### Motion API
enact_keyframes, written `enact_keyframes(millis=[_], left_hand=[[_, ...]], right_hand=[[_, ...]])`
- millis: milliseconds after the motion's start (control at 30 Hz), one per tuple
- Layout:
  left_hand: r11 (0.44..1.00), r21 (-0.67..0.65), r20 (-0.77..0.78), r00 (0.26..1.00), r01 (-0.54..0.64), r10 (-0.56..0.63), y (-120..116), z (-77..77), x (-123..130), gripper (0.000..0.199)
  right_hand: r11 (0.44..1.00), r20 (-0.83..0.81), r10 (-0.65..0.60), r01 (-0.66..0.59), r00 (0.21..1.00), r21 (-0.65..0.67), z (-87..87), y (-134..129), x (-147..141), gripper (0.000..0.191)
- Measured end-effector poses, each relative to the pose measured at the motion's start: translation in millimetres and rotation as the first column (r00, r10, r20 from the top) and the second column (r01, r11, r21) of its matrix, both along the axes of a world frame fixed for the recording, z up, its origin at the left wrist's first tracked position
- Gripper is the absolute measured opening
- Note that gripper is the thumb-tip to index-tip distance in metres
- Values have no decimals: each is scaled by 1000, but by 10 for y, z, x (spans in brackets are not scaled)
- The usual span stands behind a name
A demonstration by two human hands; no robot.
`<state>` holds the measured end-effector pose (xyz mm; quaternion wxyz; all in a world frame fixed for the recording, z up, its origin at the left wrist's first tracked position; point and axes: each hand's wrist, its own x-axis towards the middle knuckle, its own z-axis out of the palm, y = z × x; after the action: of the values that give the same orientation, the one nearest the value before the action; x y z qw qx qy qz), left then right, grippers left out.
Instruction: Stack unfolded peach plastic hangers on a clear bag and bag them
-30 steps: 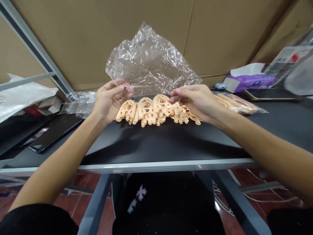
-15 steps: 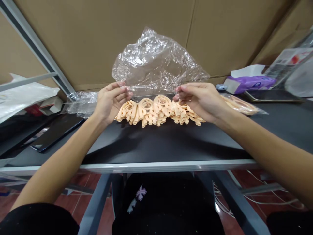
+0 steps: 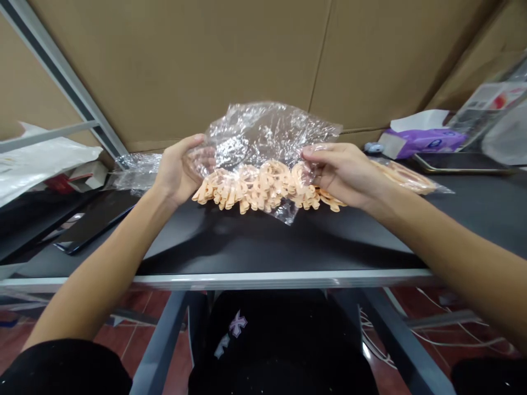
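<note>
A crinkled clear plastic bag (image 3: 263, 129) spans the space between my two hands, over the back of the table. My left hand (image 3: 173, 173) holds the bag's left side, its fingers partly seen through the film and the thumb on top. At the right side, my right hand (image 3: 349, 175) pinches the bag's edge between thumb and fingers. A row of peach-coloured flat pieces (image 3: 263, 189) with looped ends lies under and behind the film. One corner of the bag hangs in front of these pieces. Whether any of them is inside the bag I cannot tell.
A packed bag of peach pieces (image 3: 405, 178) lies right of my right hand, near a purple tissue pack (image 3: 432, 141). On the left are a dark phone-like slab (image 3: 96, 222), crumpled clear plastic (image 3: 138, 170) and a white bag (image 3: 45, 159). Brown cardboard (image 3: 214, 60) stands behind.
The bag has come down from its raised position, and its lower corner now hangs over the peach pieces. My left hand's fingers now sit behind the film; the right hand has shifted slightly.
</note>
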<state>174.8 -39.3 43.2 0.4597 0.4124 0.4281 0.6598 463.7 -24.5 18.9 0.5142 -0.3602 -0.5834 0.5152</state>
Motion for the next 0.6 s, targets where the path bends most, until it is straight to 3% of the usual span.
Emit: enact_keyframes(millis=[133, 267, 400, 533, 600], left_hand=[[997, 64, -215, 975, -49, 62, 36, 18, -80, 27], [992, 105, -375, 921, -75, 109, -85, 35, -256, 28], [992, 24, -440, 890, -123, 121, -571, -13, -480, 35], [954, 23, -459, 844, -300, 276, -1224, -164, -637, 38], [909, 39, -491, 785, -414, 379, -1498, -258, -719, 38]], right_hand=[[998, -25, 8, -10, 1000, -70, 33, -38, -10, 6], [997, 4, 2, -1, 1000, -82, 37, -99, -44, 19], [996, 82, 64, -59, 995, -67, 20, -204, -158, 36], [989, 255, 145, -145, 956, -22, 13, -347, -389, 48], [981, 353, 173, -193, 919, 21, -3, -404, -540, 49]])
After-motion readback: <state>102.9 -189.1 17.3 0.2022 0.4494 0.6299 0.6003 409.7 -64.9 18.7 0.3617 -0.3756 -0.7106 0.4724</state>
